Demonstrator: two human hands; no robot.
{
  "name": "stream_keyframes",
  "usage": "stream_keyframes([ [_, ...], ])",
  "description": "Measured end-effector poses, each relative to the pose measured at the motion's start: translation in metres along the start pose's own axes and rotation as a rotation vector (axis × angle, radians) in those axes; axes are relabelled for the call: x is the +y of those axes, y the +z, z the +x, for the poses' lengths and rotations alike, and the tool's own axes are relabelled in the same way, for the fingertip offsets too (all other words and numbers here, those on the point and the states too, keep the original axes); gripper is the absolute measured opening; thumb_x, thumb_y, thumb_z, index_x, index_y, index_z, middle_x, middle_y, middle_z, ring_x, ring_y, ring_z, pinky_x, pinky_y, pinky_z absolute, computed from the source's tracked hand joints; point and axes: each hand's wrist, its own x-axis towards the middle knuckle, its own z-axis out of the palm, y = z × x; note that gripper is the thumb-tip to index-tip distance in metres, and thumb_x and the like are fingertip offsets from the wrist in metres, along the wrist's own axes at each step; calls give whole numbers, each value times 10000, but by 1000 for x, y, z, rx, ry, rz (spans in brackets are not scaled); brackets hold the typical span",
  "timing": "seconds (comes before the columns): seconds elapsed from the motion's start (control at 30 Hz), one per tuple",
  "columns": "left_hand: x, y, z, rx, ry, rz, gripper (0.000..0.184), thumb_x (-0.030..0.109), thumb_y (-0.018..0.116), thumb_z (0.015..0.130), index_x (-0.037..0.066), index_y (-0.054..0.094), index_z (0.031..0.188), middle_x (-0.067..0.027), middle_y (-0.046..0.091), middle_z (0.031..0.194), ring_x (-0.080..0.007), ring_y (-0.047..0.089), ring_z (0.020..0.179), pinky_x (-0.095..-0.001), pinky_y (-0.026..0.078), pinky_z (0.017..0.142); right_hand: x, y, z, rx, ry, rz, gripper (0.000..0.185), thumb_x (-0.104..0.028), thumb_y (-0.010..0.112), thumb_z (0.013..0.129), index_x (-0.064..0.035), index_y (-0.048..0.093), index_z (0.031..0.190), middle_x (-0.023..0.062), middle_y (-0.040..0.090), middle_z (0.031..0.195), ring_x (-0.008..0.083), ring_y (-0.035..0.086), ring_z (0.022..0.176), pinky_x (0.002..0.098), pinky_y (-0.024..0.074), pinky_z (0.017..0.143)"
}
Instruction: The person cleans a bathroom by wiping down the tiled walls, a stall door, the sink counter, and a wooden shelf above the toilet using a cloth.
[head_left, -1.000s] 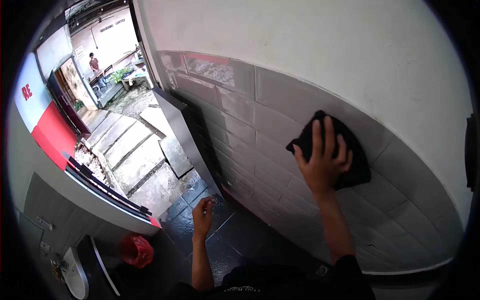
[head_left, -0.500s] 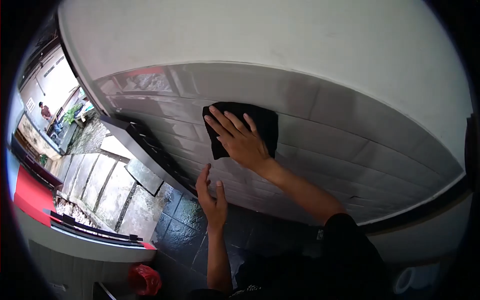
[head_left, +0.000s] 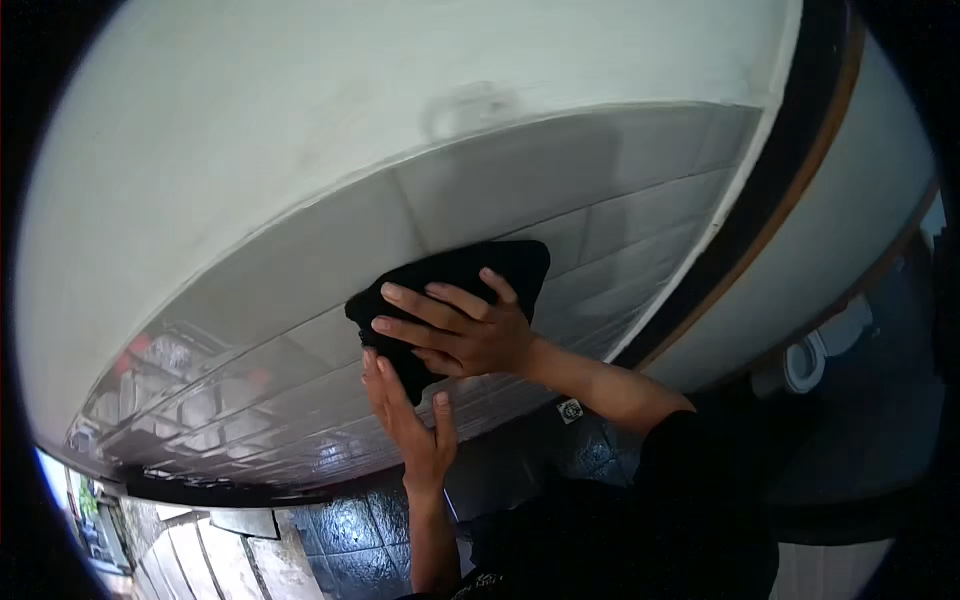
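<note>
A black cloth (head_left: 475,265) lies spread against the grey tiled wall (head_left: 300,355). My right hand (head_left: 470,325) holds it there, palm down, its fingers stretched and somewhat apart over the fabric. At the cloth's lower left corner is my left hand (head_left: 410,430), with its fingers extended upward and the thumb apart. The left fingertips overlap the cloth's edge in view; whether they touch it or the wall, I cannot tell. Nothing shows in the left hand.
Above the tiles the wall is plain white (head_left: 300,120). A dark, brown-edged door frame (head_left: 770,220) stands at the right, with a toilet (head_left: 803,365) beyond it. Dark wet floor tiles (head_left: 350,525) and a floor drain (head_left: 570,411) lie below. Paving (head_left: 190,555) shows outside, lower left.
The view has swung to the right, bringing the door frame and toilet in. My right hand and the cloth have moved right along the wall. The left hand is now closer to the cloth.
</note>
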Motion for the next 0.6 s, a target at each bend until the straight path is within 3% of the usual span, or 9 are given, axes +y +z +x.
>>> stream_keyframes([
  [0.03,11,13,1,-25,9,1,679,338,452,976,-7,166,1485,-245,192,1529,-392,179,1425,-491,154,1143,23,-10,-9,-7,11,-1,405,-467,372,965,-407,485,1349,-138,467,1407,98,382,1237,424,102,1151],
  [0.07,23,23,3,-7,-25,-14,619,282,477,968,11,234,1470,-237,226,1521,-385,214,1414,-493,175,1138,46,-19,-19,-51,12,-11,500,-497,412,929,-397,388,1418,-114,388,1472,134,388,1234,456,52,1159],
  [0.2,36,41,2,61,-62,79,493,207,514,952,-6,387,1378,-234,325,1475,-382,308,1363,-498,237,1112,133,-51,-43,23,152,-102,483,-504,344,955,-351,423,1406,-62,418,1454,156,396,1224,462,97,1138],
  [0.3,14,41,-13,159,-60,210,435,160,522,944,-36,417,1318,-259,374,1414,-393,330,1334,-513,252,1088,188,-70,-62,171,462,-91,507,-515,307,971,-287,419,1409,50,398,1465,262,379,1253,490,131,1114],
  [0.4,3,34,-1,324,-12,328,415,181,526,952,-39,433,1291,-244,409,1369,-374,360,1311,-507,286,1072,204,-76,-85,232,784,-46,521,-500,314,978,-277,339,1448,90,266,1524,322,296,1319,528,152,1102],
  [0.47,-14,26,11,429,10,441,445,250,533,963,-32,441,1295,-217,426,1363,-355,383,1299,-500,302,1067,191,-70,-111,266,1026,81,548,-517,322,976,-280,284,1469,89,176,1546,316,212,1366,539,164,1100],
  [0.6,-41,-2,53,627,140,523,448,310,505,985,-7,459,1298,-193,457,1346,-347,428,1269,-487,357,1039,163,-33,-219,274,1436,103,587,-469,304,978,-177,228,1481,111,150,1555,317,179,1395,505,168,1114],
])
